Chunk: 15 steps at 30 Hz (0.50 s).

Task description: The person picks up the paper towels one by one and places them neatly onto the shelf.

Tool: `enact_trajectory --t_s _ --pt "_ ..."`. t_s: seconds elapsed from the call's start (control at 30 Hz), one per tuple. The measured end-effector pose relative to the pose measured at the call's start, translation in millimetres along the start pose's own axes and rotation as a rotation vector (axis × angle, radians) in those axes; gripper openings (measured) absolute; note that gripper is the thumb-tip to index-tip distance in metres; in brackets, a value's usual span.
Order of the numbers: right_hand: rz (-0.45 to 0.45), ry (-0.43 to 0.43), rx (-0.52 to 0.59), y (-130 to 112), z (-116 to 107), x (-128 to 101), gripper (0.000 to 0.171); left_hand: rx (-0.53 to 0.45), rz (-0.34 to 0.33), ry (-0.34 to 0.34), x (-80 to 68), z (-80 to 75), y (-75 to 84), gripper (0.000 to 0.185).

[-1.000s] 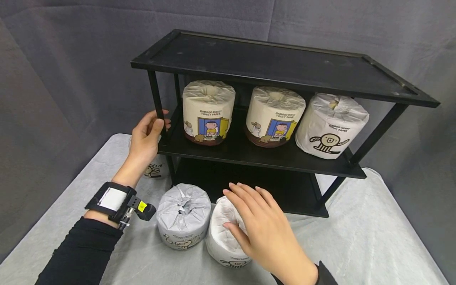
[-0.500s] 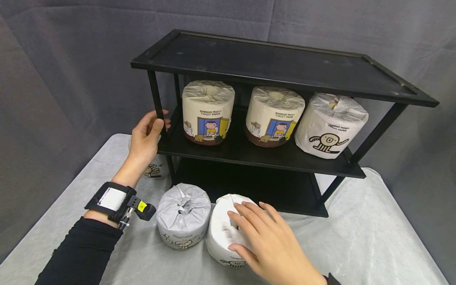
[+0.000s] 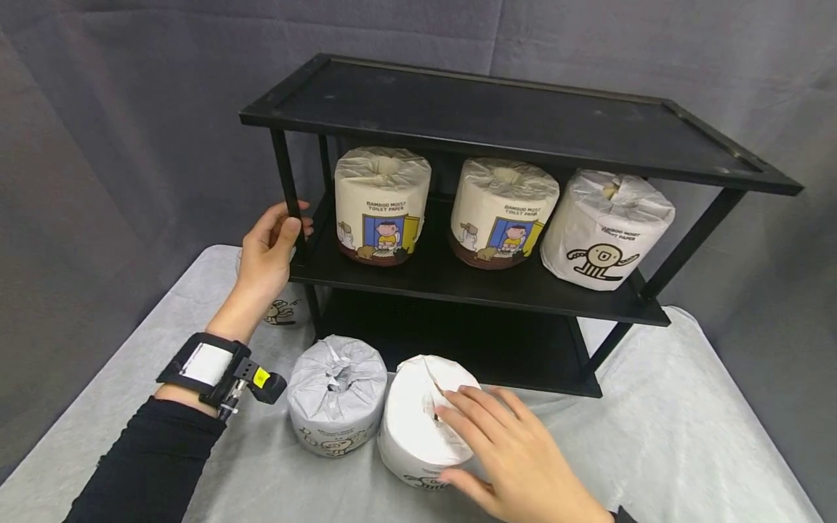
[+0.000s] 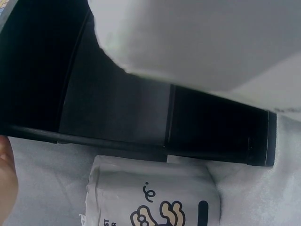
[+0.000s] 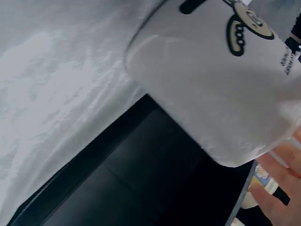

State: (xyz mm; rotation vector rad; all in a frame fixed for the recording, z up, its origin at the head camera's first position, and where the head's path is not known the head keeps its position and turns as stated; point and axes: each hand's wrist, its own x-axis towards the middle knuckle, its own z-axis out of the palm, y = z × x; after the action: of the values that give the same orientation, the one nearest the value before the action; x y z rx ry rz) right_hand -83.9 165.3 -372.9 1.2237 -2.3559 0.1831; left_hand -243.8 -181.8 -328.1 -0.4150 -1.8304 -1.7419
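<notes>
My left hand grips the front left post of a black shelf unit, thumb in front, other fingers partly hidden behind it. My right hand lies over the right side of a white-wrapped toilet paper roll, its fingers lightly bent and spread. Some fingertips overlap the top near the core hole; whether they press on it I cannot tell. In the right wrist view this roll stands beside the fingers. A greyish wrapped toilet paper roll stands just left of it.
On the middle shelf stand two picture-printed rolls and one white roll. Another roll is partly hidden behind my left wrist. The top board overhangs the middle shelf; the bottom shelf lies behind the front rolls.
My right hand has moved right and slightly down across the white roll, uncovering more of its top. My left hand has stayed on the post.
</notes>
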Motion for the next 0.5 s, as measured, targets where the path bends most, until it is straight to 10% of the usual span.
enact_trajectory --t_s 0.5 --pt "-0.066 -0.069 0.095 12.0 16.2 -11.2 0.081 -0.004 0.01 0.0 0.6 0.1 0.1 0.07"
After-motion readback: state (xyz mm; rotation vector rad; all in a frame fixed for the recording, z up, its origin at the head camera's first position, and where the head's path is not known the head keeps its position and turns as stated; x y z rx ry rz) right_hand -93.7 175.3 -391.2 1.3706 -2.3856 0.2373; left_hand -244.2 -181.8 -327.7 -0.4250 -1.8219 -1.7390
